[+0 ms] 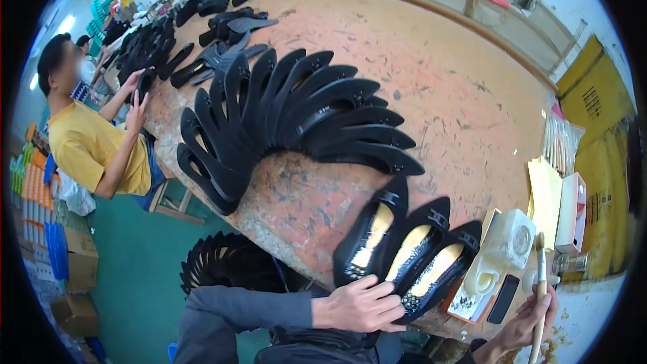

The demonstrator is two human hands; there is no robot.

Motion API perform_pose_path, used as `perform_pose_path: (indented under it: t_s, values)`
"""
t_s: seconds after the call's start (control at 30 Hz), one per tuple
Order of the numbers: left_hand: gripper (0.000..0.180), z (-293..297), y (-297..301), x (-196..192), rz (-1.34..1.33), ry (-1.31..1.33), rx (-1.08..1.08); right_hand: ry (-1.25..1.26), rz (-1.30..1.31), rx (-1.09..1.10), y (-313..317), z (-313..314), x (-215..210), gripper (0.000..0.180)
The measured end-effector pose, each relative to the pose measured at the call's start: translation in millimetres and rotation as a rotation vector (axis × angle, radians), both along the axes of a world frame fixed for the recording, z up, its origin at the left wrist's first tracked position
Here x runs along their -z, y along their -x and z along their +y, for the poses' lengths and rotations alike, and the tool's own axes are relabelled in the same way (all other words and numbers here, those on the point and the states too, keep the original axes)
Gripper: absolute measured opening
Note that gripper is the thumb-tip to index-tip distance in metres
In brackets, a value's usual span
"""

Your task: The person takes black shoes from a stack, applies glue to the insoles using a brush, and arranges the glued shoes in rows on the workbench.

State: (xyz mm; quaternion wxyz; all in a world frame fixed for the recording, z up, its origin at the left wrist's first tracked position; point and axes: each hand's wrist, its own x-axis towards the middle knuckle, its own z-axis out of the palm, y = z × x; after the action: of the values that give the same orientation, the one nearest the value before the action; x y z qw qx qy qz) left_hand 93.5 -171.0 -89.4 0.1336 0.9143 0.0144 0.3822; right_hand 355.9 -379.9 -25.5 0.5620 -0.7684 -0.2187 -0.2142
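Three black pointed flat shoes with gold insoles lie side by side near the table's front edge: a left one (372,236), a middle one (412,249) and a right one (441,273). My left hand (360,307) reaches across with bent fingers closed at the heel of the middle shoe; its fingertips are partly hidden. Shiny dark beads show inside the heels. Off to the right, my right hand (539,313) grips a wooden-handled brush (540,283), its bristles pointing up, beside the phone and white containers.
Many black shoes (290,104) fan out in an arc across the table (458,114). At right stand a white plastic container (509,239), a shallow box (465,307), a dark phone (503,298) and yellow paper (544,192). A person in yellow (101,141) handles a shoe at left.
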Motion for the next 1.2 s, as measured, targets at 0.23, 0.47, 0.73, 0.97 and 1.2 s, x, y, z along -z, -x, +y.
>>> perform_pose_path:
  t_s: [0.23,0.47,0.73,0.97,1.2]
  values:
    - [0.05,210.6,-68.5,-109.5,-0.188,-0.287,-0.505,-0.034,-0.046,0.0,5.4,2.0,-6.7,0.039]
    - [0.068,392.4,-50.6,-151.9,0.009,-0.007,-0.85,-0.028,-0.045,-0.05,16.3,-3.3,3.3,0.037]
    - [0.051,290.5,4.4,-11.1,0.2,-0.295,-0.88,-0.011,0.027,-0.058,27.0,4.2,11.3,0.036]
    - [0.035,223.7,4.6,-43.1,-0.097,-0.113,-0.528,0.036,0.065,-0.033,24.4,-20.8,16.2,0.036]
    - [0.035,67.2,-23.5,-14.6,0.475,0.15,-0.281,0.071,0.05,-0.064,19.3,-29.3,19.8,0.034]
